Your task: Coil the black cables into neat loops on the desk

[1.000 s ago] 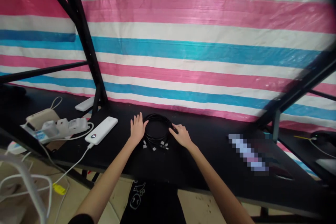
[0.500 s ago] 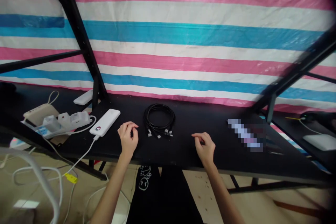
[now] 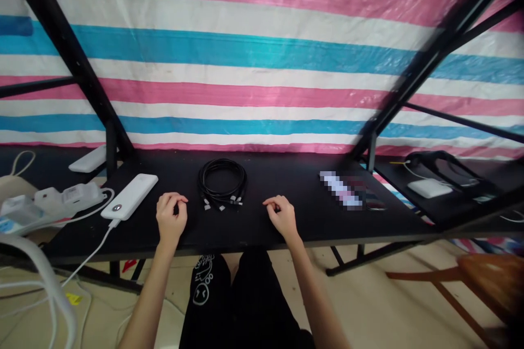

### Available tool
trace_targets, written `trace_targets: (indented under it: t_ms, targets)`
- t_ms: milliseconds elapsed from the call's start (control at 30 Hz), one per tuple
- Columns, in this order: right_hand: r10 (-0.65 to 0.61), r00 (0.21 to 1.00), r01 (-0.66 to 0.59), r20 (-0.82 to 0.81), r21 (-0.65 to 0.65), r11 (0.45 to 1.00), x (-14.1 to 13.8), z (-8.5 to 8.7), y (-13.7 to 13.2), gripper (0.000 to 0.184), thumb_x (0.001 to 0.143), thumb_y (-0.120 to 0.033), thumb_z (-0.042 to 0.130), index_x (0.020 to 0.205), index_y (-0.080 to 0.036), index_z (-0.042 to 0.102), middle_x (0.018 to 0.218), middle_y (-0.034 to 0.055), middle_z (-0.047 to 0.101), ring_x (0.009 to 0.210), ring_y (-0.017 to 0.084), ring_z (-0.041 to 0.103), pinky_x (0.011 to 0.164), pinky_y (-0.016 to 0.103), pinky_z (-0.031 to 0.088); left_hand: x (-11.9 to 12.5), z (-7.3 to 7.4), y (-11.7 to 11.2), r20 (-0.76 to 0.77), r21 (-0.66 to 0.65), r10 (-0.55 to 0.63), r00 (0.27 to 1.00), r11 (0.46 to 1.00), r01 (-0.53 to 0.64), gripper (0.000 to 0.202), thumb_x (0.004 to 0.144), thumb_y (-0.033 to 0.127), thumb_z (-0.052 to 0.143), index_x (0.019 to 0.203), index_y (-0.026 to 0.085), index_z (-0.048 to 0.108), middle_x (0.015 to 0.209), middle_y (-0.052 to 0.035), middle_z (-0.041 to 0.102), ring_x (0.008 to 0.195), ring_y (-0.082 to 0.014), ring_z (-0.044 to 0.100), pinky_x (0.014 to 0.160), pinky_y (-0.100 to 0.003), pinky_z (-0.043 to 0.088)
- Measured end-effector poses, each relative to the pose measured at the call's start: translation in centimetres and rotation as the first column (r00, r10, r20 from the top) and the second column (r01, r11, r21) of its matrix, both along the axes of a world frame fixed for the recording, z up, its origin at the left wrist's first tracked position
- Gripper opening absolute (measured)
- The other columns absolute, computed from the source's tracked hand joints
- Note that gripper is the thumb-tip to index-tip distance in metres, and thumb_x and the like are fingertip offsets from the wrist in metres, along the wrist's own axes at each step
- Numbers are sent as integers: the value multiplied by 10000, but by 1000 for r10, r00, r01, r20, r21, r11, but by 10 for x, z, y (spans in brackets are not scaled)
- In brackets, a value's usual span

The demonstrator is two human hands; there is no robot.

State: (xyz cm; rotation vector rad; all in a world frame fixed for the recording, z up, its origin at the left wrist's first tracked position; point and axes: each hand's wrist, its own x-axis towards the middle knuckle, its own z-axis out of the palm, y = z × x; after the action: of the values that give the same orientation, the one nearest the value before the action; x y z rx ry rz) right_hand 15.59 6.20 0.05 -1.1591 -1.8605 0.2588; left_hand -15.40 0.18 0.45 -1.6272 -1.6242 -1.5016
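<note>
A coil of black cables (image 3: 222,181) with several white plug ends lies on the black table (image 3: 286,229), untouched. My left hand (image 3: 171,218) rests on the table to the coil's lower left, fingers curled in with nothing in them. My right hand (image 3: 281,216) rests to the coil's lower right, its fingers curled the same way and holding nothing. Both hands are a short way from the coil, near the table's front edge.
A white power bank (image 3: 129,197) with a white cord lies left of my left hand. Further left sit white chargers (image 3: 69,197) and another white block (image 3: 87,158). Black frame bars (image 3: 69,60) rise on both sides. A wooden stool (image 3: 487,278) stands at the lower right.
My hands left the cable coil and drew back toward the table's front edge, fingers curling in. The camera swung to the right, so the coil now sits further left in view.
</note>
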Motion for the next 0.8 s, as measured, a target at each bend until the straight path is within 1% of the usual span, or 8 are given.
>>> trace_targets:
  t_ms: [233,300,367,467,567,667,733,800]
  targets:
    - [-24,1000,24,-4,-13,1000,-4,0,-2,235,774,-134,462,724,-201,682,600,1,533,623,141,485,636,250,400,1,2,-1,9,-23,-34,999,999,34,190,788,89,469,656,178,573,710,-37,563,717,-173,536,696,-297,440]
    - [-65,998,65,-22,0,998,1,1,-1,227,789,-155,464,754,-201,683,622,2,550,626,138,494,644,245,408,1,2,-1,4,-21,-37,999,999,37,188,789,97,470,654,177,573,710,-38,563,718,-174,540,678,-292,443]
    - [-144,989,145,-42,13,989,15,3,0,200,799,-195,486,799,-199,686,677,11,586,647,140,511,666,253,413,0,2,-1,-4,-14,-31,999,999,31,179,789,106,473,661,175,577,713,-39,564,715,-175,543,660,-290,444]
    - [-317,946,319,-66,27,947,58,6,1,179,786,-267,541,859,-184,682,769,39,627,688,160,526,710,290,405,0,1,0,-28,-5,-17,999,1000,16,166,790,114,479,680,175,586,723,-36,566,697,-168,543,647,-286,442]
    - [-463,884,466,-68,27,885,116,5,-1,245,756,-333,585,919,-170,670,862,74,647,750,198,536,769,349,383,-1,-1,2,-78,-7,-1,997,1000,0,161,794,128,479,690,178,591,734,-35,570,688,-166,542,651,-288,440]
    - [-605,795,605,40,20,796,171,1,-2,415,711,-423,619,1050,-183,631,988,100,642,901,272,540,832,422,347,-1,0,4,-123,-27,11,992,1000,-14,155,789,154,477,682,180,586,736,-36,569,693,-171,545,654,-292,444]
    - [-674,724,680,143,12,733,198,-4,0,561,687,-489,623,1161,-196,566,1067,111,623,998,312,516,852,448,336,0,1,5,-126,-35,33,992,999,-37,141,777,170,480,679,184,580,732,-29,564,666,-164,540,627,-285,444]
    - [-691,694,706,204,-5,708,216,-8,4,649,678,-531,615,1230,-209,502,1124,115,601,1050,323,496,860,453,334,4,5,4,-99,-32,85,991,996,-89,127,764,181,478,682,195,574,726,-17,554,628,-155,523,598,-280,437]
